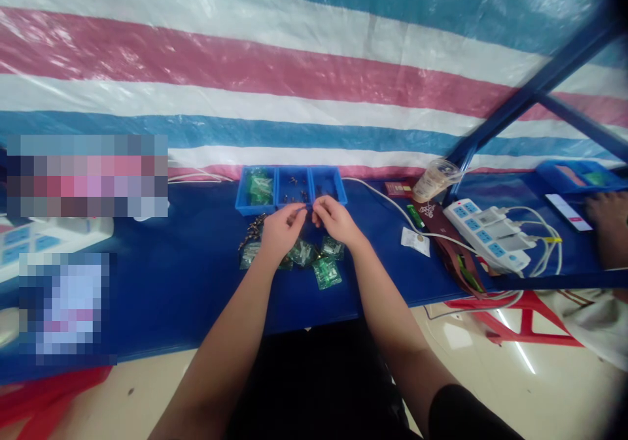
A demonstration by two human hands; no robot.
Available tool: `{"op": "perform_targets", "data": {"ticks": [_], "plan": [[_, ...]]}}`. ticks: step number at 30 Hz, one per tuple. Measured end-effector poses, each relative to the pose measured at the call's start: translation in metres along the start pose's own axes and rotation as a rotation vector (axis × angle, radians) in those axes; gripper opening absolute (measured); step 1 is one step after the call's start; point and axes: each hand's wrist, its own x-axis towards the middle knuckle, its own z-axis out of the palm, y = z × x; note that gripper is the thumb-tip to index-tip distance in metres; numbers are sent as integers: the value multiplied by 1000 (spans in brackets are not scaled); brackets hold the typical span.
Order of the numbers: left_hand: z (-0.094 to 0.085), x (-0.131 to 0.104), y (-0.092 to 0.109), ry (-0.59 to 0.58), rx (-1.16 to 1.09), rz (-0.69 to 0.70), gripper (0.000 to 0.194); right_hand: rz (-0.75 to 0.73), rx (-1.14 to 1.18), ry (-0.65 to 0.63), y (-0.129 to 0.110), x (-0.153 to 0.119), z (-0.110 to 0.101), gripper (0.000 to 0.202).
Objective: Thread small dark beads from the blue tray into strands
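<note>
My left hand (283,229) and my right hand (333,218) meet over the front edge of a blue three-part tray (240,206). Both are closed, fingertips pinched close together. Whatever lies between them is too small to make out. Small dark pieces (293,198) lie in the tray's middle compartment, and its left one holds clear packets with green (260,187). Below my hands several small clear packets with green contents (326,272) are spread on the blue table (304,303). A cluster of small brownish metal pieces (252,231) sits beside my left hand.
To the right are a plastic cup (436,180), a brown bag (449,244), a white sachet (415,241) and a white power strip (485,234) with cables. Another person's hand (608,224) rests near a phone (568,212). A striped sheet (314,67) hangs behind the table.
</note>
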Motion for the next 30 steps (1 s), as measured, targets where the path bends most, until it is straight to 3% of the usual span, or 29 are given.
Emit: {"op": "perform_targets", "data": {"ticks": [18, 30], "plan": [[1, -1, -2, 18, 2, -8, 31, -38, -92, 157, -4, -2, -1, 27], [0, -1, 1, 14, -15, 0, 33, -91, -157, 130, -3, -2, -3, 28]]}}
